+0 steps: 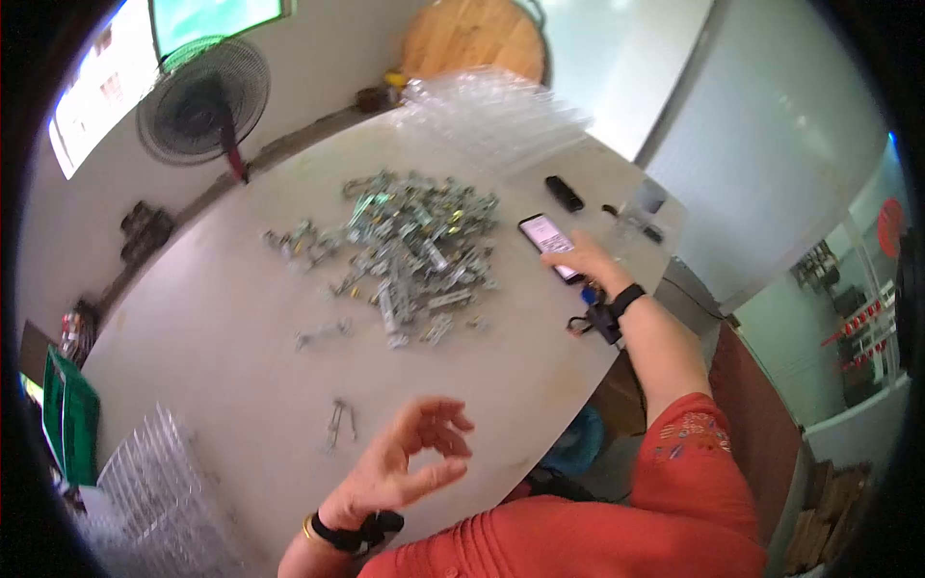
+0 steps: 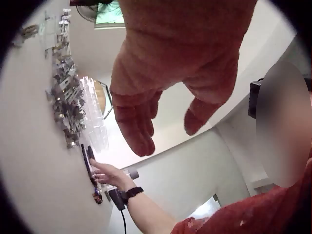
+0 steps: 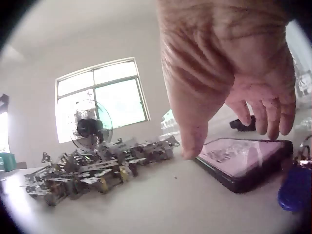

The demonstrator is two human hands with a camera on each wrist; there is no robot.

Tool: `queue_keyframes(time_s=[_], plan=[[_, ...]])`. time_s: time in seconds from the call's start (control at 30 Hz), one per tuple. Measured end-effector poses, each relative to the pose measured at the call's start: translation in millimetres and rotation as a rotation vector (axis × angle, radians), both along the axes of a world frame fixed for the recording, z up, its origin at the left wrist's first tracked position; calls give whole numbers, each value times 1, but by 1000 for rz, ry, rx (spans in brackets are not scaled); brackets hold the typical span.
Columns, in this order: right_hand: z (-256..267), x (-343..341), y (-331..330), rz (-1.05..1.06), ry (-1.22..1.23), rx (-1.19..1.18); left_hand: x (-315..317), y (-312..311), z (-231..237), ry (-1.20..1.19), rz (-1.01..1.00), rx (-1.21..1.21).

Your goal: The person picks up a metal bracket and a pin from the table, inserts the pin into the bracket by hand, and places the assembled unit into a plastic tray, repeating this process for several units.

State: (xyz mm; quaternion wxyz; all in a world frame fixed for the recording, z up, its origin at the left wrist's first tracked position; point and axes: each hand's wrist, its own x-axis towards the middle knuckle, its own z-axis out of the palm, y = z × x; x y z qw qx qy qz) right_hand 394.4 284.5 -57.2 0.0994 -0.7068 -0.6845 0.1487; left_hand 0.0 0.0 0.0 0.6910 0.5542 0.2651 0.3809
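Note:
My right hand (image 1: 590, 260) reaches over a smartphone (image 1: 547, 234) that lies on the table with its screen lit. In the right wrist view the thumb is right at one edge of the phone, while the other fingers hang nearly straight beyond its far side. My left hand (image 1: 409, 458) is raised above the near part of the table, fingers loosely bent and holding nothing. Near it lie a few thin metal pieces (image 1: 337, 424). A large heap of small metal parts (image 1: 414, 250) spreads over the middle. Beside the phone is a blue tag (image 3: 295, 190).
Clear plastic trays (image 1: 491, 120) are piled at the back, and more clear trays (image 1: 164, 491) stand at the near left by a green crate (image 1: 72, 414). A black oblong object (image 1: 564, 193) lies behind the phone. A fan (image 1: 202, 101) stands beyond the table (image 1: 241, 356).

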Motion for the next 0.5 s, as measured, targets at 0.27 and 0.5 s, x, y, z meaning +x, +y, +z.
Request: queue_keyframes(time_s=[0.27, 0.5], plan=[[54, -73, -52, 284, 238, 409, -37, 0, 35, -21, 742, 45], [86, -186, -138, 689, 420, 190, -65, -14, 40, 51, 975, 70]])
